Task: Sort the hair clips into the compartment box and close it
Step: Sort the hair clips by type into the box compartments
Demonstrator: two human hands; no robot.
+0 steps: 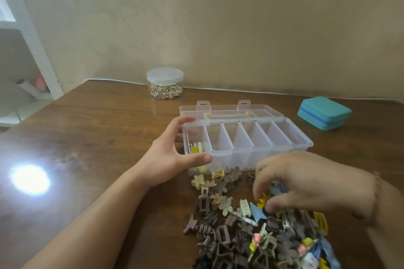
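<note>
Task just begun. Left hand grip spread round left end of box, steadying it. Few yellow clips in leftmost slot; other five slots look bare. Box long side runs left to right, lid flipped open to far side. Right hand grip pinching yellow clip from big pile on near worktop. Most sorting left, then closing.

1. My left hand reaches forward from the near left, bare forearm stretched out, fingers spread in a wide C with the thumb nearest me.
2. My right hand comes in from the right, knuckles up, wrist bent.
3. Its fingertips and thumb curl downward, pinching together.
</note>
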